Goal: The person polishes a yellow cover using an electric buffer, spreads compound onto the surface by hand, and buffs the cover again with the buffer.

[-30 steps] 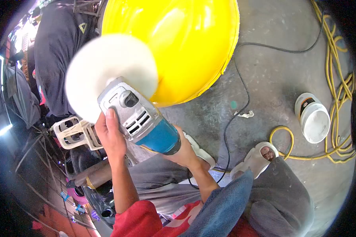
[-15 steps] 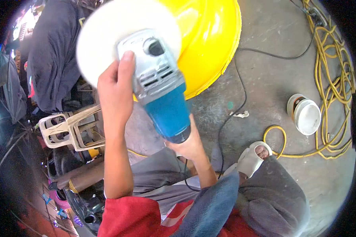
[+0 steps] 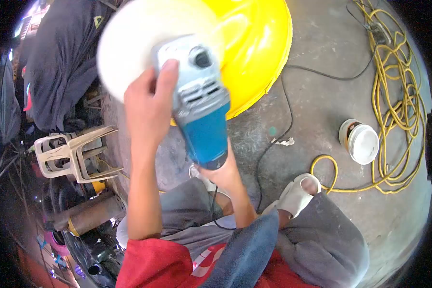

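An electric polisher [image 3: 204, 137] with a blue body and silver gear head is in both my hands. My left hand [image 3: 149, 103] is closed around the side of its head, thumb on top; the grip beneath is hidden. My right hand [image 3: 225, 173] wraps the rear end of the body, partly hidden under it. The polisher's round white buffing pad [image 3: 129, 53] looks smooth and blurred. It overlaps a glossy yellow curved piece [image 3: 254, 53]; whether they touch I cannot tell. A dark power cord [image 3: 289, 108] runs across the floor.
A white bucket [image 3: 362, 144] stands on the concrete floor at right, beside a coiled yellow cable [image 3: 386, 110]. At left are a small beige plastic stool [image 3: 77, 153], dark draped cloth [image 3: 57, 67] and a brown cylinder [image 3: 93, 216]. My sandalled foot [image 3: 297, 194] is below.
The polisher has shifted slightly right across the yellow piece, with both hands still on it. The view has moved a little, so the stool and bucket appear further left.
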### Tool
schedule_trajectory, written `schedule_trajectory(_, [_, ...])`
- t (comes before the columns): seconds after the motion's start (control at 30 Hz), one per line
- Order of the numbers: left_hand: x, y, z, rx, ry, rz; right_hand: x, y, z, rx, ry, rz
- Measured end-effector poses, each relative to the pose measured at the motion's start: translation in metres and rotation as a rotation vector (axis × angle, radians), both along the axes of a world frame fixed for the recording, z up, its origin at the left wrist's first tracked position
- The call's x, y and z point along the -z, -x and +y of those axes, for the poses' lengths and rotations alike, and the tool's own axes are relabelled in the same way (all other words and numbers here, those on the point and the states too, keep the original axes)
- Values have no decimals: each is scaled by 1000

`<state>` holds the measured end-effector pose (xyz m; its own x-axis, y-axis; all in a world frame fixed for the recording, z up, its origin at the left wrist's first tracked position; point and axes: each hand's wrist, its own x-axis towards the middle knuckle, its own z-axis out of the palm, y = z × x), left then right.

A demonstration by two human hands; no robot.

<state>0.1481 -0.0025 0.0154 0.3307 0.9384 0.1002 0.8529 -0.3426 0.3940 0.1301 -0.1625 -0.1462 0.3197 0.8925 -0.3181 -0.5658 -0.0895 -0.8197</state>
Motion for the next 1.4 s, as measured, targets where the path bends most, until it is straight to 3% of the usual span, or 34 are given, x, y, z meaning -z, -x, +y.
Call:
schedule_trajectory(0.13, [-2, -39, 6, 94, 30, -31, 7, -15, 12, 37, -35, 68])
schedule_trajectory(0.2, [1, -38, 9, 82, -6, 92, 7, -14, 11, 48, -30, 114])
schedule_trajectory(0.3, [0, -18, -8, -14, 48, 19, 10, 4, -4, 123, -95, 123])
schedule_trajectory(0.37, [-3, -10, -18, -46, 44, -10, 9, 5, -11, -12, -60, 99])
schedule_trajectory(0.7, [-1, -81, 0, 50, 27, 98, 10, -41, 8, 4, -89, 231])
schedule_trajectory(0.83, [-4, -60, -15, 15, -29, 136, 9, -25, -10, 34, -152, 180])
schedule_trajectory(0.93, [-5, -39, -20, -89, -10, 121, 7, -19, -19, -56, -137, 392])
schedule_trajectory(1.23, [-3, -113, -11, -4, -30, 215, 13, -62, -2, -25, -158, 282])
schedule_trajectory(1.4, [-8, -74, -23, -78, -48, 232, 2, -50, -27, -65, -128, 262])
